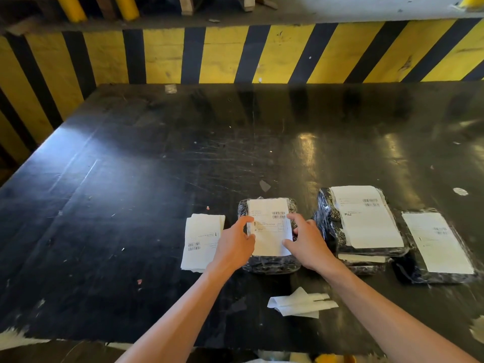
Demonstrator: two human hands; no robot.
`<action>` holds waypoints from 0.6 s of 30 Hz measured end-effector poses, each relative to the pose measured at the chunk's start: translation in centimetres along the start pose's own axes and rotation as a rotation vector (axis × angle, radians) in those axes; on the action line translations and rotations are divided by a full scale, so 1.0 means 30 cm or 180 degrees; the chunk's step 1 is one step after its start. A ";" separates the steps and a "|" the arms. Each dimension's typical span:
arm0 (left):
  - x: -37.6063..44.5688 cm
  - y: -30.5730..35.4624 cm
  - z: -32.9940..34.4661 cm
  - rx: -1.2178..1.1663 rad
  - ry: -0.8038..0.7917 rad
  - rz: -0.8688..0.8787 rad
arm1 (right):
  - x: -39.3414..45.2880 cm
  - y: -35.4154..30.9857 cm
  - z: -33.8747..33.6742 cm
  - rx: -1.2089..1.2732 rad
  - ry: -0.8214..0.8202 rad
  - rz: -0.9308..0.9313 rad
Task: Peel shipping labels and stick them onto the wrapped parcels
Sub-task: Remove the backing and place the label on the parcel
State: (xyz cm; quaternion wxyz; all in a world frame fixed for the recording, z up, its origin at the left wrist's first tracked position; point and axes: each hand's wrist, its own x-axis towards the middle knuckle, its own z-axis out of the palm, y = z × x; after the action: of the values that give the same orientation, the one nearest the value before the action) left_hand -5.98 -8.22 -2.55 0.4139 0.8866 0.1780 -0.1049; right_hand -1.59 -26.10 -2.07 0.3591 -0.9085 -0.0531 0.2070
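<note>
Lay on the table: label stack left of middle parcel, two-parcel pile right, another parcel farthest right, backing scraps nearer.

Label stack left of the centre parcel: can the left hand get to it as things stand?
Probably yes. The label stack lies flat on the table right beside the left hand, which rests on the centre parcel. Nothing covers the stack or stands between them.

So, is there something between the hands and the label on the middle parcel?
Nothing visible. The left hand and right hand already rest on the label, one at each side edge, pressing it onto the wrapped parcel.
</note>
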 end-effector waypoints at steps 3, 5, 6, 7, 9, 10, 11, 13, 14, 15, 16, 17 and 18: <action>-0.015 -0.009 -0.001 0.0096 0.0003 0.0052 | -0.006 0.004 0.002 -0.0227 -0.0039 -0.0062; -0.025 -0.021 -0.002 0.0222 0.0002 0.0121 | -0.010 0.008 -0.003 -0.0416 -0.0080 -0.0113; -0.030 -0.026 -0.004 0.0325 -0.0008 0.0164 | -0.012 0.011 -0.009 -0.0518 -0.0115 -0.0119; -0.034 -0.031 -0.008 0.0442 -0.0028 0.0208 | -0.012 0.015 -0.013 -0.0629 -0.0169 -0.0107; -0.045 -0.034 -0.017 0.0705 -0.0036 0.0323 | -0.014 0.018 -0.025 -0.0911 -0.0317 -0.0110; -0.050 -0.032 -0.021 0.0858 0.0018 0.0420 | -0.015 0.015 -0.032 -0.1037 -0.0367 -0.0142; -0.051 -0.029 -0.023 0.0993 0.0123 0.0538 | -0.012 0.010 -0.038 -0.1116 -0.0356 -0.0200; -0.037 -0.016 -0.013 0.1143 0.0410 0.0801 | 0.002 -0.010 -0.048 -0.1125 -0.0143 -0.0394; -0.021 -0.006 -0.003 0.1189 0.0510 0.0917 | 0.017 -0.021 -0.049 -0.1082 -0.0015 -0.0498; 0.002 0.007 0.009 0.1238 0.0545 0.1002 | 0.038 -0.030 -0.046 -0.1060 0.0057 -0.0587; 0.028 0.019 0.024 0.1280 0.0522 0.1050 | 0.062 -0.039 -0.042 -0.1085 0.0061 -0.0646; 0.054 0.029 0.041 0.1332 0.0453 0.1065 | 0.086 -0.043 -0.033 -0.1155 0.0013 -0.0669; 0.077 0.036 0.056 0.1417 0.0383 0.1073 | 0.110 -0.045 -0.024 -0.1241 -0.0047 -0.0669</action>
State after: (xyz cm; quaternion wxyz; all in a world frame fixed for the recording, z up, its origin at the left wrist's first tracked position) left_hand -3.49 -9.63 -3.64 0.2093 0.9774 0.0250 -0.0183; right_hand 1.77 -24.75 -1.80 0.1958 -0.9487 -0.1891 0.1609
